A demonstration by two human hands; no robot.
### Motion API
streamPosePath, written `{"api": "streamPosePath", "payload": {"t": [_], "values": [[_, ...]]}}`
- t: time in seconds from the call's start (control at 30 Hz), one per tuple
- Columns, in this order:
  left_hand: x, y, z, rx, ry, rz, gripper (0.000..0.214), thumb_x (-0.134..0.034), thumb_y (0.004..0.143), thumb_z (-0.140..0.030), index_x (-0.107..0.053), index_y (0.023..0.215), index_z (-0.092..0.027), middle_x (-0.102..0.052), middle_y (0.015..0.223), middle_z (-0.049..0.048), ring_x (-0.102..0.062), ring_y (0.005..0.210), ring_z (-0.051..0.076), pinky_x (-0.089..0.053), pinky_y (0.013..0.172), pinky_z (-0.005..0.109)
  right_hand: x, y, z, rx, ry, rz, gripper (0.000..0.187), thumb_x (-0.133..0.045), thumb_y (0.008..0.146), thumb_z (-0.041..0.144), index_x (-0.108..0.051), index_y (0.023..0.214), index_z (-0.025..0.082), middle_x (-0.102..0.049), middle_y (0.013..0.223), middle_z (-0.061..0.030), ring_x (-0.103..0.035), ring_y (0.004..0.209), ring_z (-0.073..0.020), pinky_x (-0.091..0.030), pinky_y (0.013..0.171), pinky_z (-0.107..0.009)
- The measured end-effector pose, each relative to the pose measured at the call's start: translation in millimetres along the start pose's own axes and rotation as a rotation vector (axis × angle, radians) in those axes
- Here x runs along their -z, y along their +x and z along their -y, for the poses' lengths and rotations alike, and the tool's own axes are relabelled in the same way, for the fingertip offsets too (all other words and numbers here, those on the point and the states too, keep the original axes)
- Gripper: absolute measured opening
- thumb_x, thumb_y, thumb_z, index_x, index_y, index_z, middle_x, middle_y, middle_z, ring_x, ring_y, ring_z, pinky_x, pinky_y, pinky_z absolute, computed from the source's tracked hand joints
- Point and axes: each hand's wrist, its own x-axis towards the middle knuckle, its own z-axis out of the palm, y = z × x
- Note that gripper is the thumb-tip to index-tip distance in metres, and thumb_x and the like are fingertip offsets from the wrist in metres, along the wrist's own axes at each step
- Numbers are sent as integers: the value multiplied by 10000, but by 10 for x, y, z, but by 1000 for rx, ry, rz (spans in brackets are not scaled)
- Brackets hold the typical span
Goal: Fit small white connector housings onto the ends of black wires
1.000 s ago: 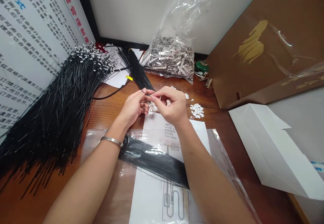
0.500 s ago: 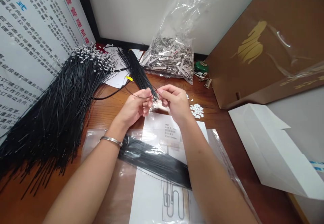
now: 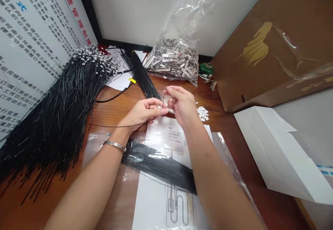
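Observation:
A single thin black wire runs from the left across my left hand, which pinches it between thumb and forefinger. Close beside it, my right hand pinches the same wire near its end, where it bends upward between the two hands. Behind my hands lies a bundle of black wires, tied with a yellow band at its far end; its near end is partly hidden by my fingers. Right of my right hand is a small pile of white connectors.
A big heap of black wires with white ends lies at the left. Metal strips fill a clear bag at the back. Bagged black wires lie on a printed drawing. A green tape measure and brown box stand right.
My left hand has moved right and slightly down along the wire, closer to my right hand. The wire now bends upward between them, and its loose length has swung lower.

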Motion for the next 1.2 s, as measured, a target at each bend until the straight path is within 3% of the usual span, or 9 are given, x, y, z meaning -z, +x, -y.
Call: {"api": "streamPosePath", "payload": {"t": [0.13,0.27,0.43,0.87,1.0,1.2], "values": [[-14,12,-2,-12,28,-115,271,-779,710,-342,-595,777,-154,-461,447,-84,-349,369,30,-241,378,183,-10,-20,26,-58,42,45,201,-731,667,251,-642,829,174,-720,772,-14,-405,394,-19,-324,405,-195],[-15,34,-2,-22,63,-174,273,-740,746,-357,-553,734,-159,-539,485,-57,-384,369,38,-283,380,183,-10,-42,29,-92,15,110,358,-788,609,256,-661,932,165,-718,771,-11,-407,406,-20,-330,404,-192],[-12,44,10,-28,87,-169,306,-702,777,-385,-514,678,-165,-577,525,-28,-411,393,44,-305,403,186,3,-46,-15,-87,-42,212,367,-818,588,322,-704,893,153,-699,746,-10,-427,455,-24,-336,429,-191],[-23,9,16,-31,210,-77,402,-714,764,-366,-410,567,-189,-463,437,-44,-361,394,49,-227,430,213,11,-40,-56,-70,-97,236,241,-809,587,334,-694,713,163,-463,439,70,-357,425,-46,-237,412,-202],[-18,7,17,-35,247,-61,422,-715,764,-398,-415,557,-186,-450,434,-45,-367,402,50,-239,438,217,4,-48,-46,-65,-86,234,236,-805,589,329,-704,723,163,-466,441,71,-352,422,-42,-234,405,-200],[2,34,32,-76,260,-94,432,-629,821,-493,-507,563,-170,-444,456,-36,-364,404,56,-244,436,223,-8,-43,-12,-38,-36,147,260,-821,555,309,-669,708,163,-617,639,22,-328,411,-14,-204,383,-204]]}}
